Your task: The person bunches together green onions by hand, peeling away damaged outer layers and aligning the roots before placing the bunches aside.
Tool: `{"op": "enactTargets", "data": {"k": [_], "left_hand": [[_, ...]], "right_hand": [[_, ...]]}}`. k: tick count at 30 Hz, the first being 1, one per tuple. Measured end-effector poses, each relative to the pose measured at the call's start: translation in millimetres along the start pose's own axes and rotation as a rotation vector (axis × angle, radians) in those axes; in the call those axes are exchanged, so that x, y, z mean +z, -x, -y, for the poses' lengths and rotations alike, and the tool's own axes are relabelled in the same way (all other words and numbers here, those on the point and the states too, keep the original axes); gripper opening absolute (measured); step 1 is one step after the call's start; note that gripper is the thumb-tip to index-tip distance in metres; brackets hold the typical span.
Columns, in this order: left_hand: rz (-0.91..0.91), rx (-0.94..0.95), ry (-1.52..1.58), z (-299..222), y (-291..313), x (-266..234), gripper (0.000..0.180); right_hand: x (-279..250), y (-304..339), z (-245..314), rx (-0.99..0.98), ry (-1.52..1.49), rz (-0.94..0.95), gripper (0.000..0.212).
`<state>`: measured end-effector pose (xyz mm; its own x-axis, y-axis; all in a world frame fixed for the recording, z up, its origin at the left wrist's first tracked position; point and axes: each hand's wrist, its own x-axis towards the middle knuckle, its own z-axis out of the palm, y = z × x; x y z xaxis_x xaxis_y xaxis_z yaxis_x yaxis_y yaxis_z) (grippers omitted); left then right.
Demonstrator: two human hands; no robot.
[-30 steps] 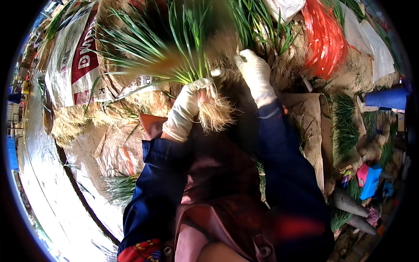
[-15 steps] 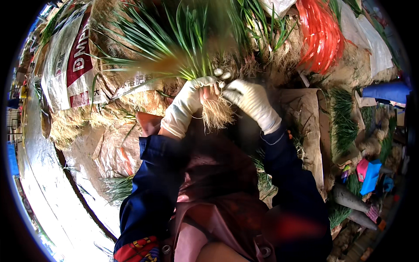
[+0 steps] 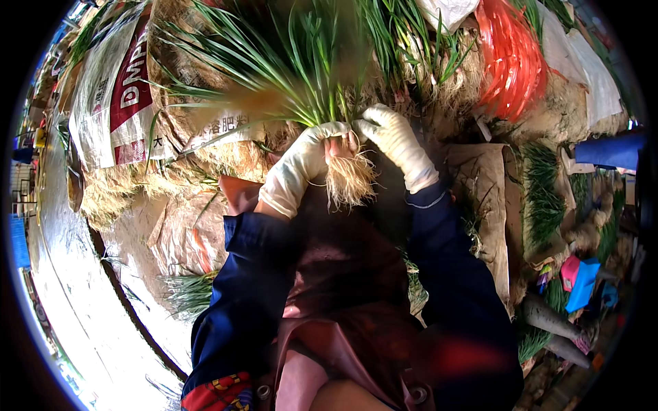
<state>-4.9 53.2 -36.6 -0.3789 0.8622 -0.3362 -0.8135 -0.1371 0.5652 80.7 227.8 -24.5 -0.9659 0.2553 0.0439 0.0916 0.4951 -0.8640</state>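
Observation:
My left hand (image 3: 295, 168), in a white glove, is wrapped around a bunch of spring onions (image 3: 312, 96). Its green leaves fan out up and to the left, and pinkish bulbs with a tuft of pale roots (image 3: 351, 179) hang below the fist. At the right side of the stems is my right hand (image 3: 394, 140), also gloved in white. Thumb and fingers are pinched together there, touching the bunch; whatever lies between them is hidden. A blurred brown smear covers part of the leaves.
More spring onions (image 3: 411, 41) with matted roots lie beyond the bunch. Red plastic strips (image 3: 510, 61) hang at the far right. On the left is a printed white and maroon sack (image 3: 113, 89). A brown apron (image 3: 336, 274) covers my lap; another person's legs (image 3: 548, 318) show at right.
My right hand has moved up along the right side of the bunch. The small white round pieces seen by its fingertips are out of sight. My left hand keeps its grip.

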Motion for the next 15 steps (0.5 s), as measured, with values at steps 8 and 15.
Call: {"op": "enactTargets", "data": {"k": [8,15], "left_hand": [[-0.083,0.023,0.091,-10.7,8.4,17.1,0.023],[0.108,0.247,0.076,-10.0,27.1,24.9,0.034]], "right_hand": [[12.4,30.9,48.4,-0.256,0.306,-0.338,0.01],[-27.4,-33.0,17.8,0.306,0.564,-0.24,0.028]]}}
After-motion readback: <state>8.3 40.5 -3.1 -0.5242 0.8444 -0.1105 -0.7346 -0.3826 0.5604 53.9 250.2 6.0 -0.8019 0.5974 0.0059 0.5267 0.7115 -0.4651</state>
